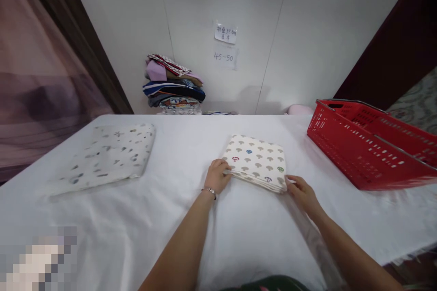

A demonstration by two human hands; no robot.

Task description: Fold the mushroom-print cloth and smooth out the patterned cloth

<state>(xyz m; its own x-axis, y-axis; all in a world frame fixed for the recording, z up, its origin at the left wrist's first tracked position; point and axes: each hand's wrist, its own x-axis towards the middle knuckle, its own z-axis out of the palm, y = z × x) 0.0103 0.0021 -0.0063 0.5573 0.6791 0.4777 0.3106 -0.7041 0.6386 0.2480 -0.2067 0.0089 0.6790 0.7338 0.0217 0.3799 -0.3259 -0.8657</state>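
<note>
A folded white cloth point(256, 158) printed with mushrooms lies on the white-covered table in front of me. Most of the mushrooms are grey-beige, with a few in red, blue, green and purple. My left hand point(217, 176), with a bracelet at its wrist, is closed on the cloth's near left corner. At the near right corner, my right hand point(303, 194) pinches the edge between thumb and fingers. Several stacked layers show along the near edge. Off to the left, a larger folded white cloth point(114, 157) with small dark and grey prints lies flat, touched by neither hand.
A red plastic basket point(372, 154) with metal handles stands at the right of the table point(164, 227). Behind the far edge, a pile of folded fabrics point(174, 84) rises against the wall. Handwritten paper notes point(225, 34) hang there. A pixelated patch covers the lower left corner.
</note>
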